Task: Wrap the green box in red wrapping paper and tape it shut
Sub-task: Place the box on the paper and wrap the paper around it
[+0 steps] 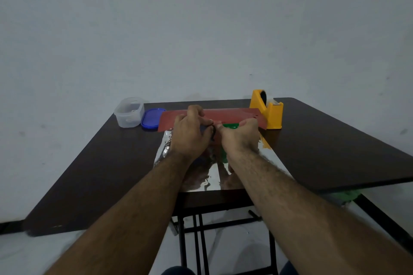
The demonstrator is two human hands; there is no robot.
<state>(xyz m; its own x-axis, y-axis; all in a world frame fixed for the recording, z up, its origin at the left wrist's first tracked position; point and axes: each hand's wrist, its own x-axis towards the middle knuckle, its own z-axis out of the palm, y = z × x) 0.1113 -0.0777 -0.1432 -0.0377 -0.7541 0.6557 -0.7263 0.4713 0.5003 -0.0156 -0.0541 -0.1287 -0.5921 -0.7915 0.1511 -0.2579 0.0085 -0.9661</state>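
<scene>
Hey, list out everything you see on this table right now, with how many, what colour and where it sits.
Table: one, dark brown, fills the middle of the view.
Wrapping paper: one sheet, red outside, shiny silver inside, table centre.
Green box: one, mostly hidden behind the hands, on the paper.
Tape dispenser: one, yellow, far right, beside the paper.
Plastic tub: one, clear, far left.
Lid: one, blue, right of the tub.
Left hand: curled round a dark object I cannot identify.
Right hand: fingers curled at the box.
</scene>
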